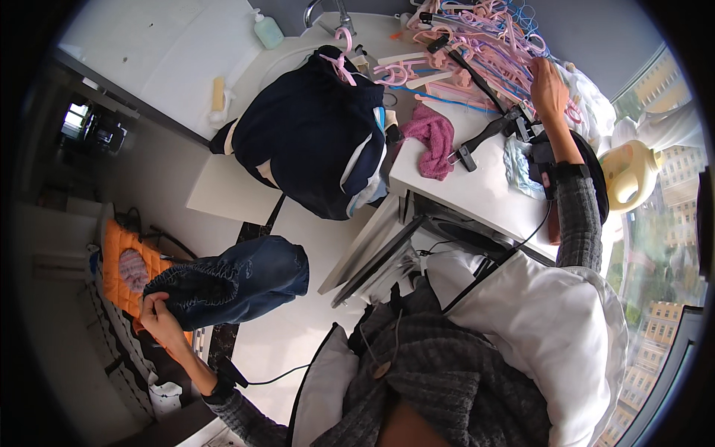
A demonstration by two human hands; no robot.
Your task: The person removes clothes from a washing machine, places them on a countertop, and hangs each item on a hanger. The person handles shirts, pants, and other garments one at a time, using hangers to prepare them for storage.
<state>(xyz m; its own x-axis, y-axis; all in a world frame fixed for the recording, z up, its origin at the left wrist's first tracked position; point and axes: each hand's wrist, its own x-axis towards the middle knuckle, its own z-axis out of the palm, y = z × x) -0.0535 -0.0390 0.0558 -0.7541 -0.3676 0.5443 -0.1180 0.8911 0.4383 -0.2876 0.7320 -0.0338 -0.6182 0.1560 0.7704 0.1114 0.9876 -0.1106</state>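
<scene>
At the lower left, my left hand [162,324] grips the edge of dark blue jeans [251,279], which hang bunched from it above the floor. My right hand [548,92] reaches to the right side of a tangled heap of pink, white and blue plastic hangers [480,56]; its fingers are bent around a pink one, partly hidden by the hand. A black clip hanger [483,137] lies across the front of this heap. Dark navy clothing [301,134] with white and light blue parts bulges over the sink's front, a pink hanger [344,58] on top of it.
A maroon cloth [429,139] lies on the white counter [441,193] by the open front-loading machine door [380,260]. A yellow detergent jug [628,174] stands near the window. Behind the sink are a soap bottle [268,31] and faucet [343,19]. An orange padded item [120,268] sits at left.
</scene>
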